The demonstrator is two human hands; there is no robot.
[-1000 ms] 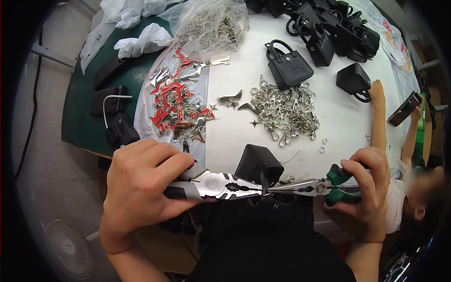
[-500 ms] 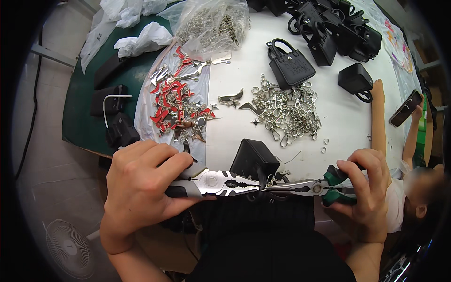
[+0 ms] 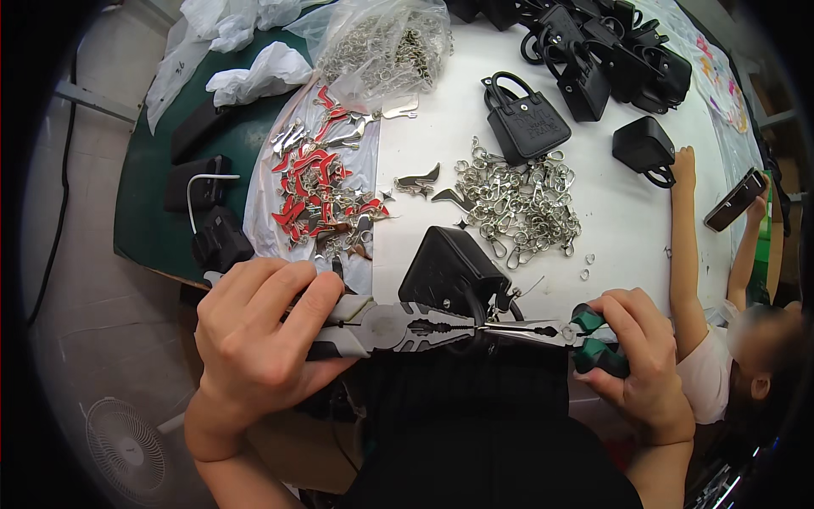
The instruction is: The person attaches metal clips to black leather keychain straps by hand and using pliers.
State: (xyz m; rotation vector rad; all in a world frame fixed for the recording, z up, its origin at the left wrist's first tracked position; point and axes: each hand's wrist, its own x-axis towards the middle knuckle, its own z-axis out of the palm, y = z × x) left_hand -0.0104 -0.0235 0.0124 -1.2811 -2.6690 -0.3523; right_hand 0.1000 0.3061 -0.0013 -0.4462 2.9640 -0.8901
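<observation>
My left hand [image 3: 263, 339] is wrapped round grey-handled combination pliers [image 3: 386, 327]. In my right hand [image 3: 640, 365] are long-nose pliers [image 3: 543, 332] with dark green handles. Their tips meet in front of my body, at a small metal ring beside the handle of a tiny black handbag [image 3: 454, 267]. Exactly how the jaws grip the ring is too small to tell. Some small metal hardware hangs at the bag's near right corner. Tilted, the bag sits just beyond the pliers, over the table's near edge.
Red and silver shoe-shaped charms [image 3: 314, 191] lie on plastic at the left. Silver clasps [image 3: 521, 208] are heaped mid-table, below another black mini bag [image 3: 530, 123]. A bag of chains [image 3: 381, 51] and more black bags [image 3: 593, 59] stand behind. Another person's arm [image 3: 688, 237] rests at the right.
The mini bag has come up and turned, showing more of its side. My right hand and its pliers have shifted slightly left; both pliers' tips stay together.
</observation>
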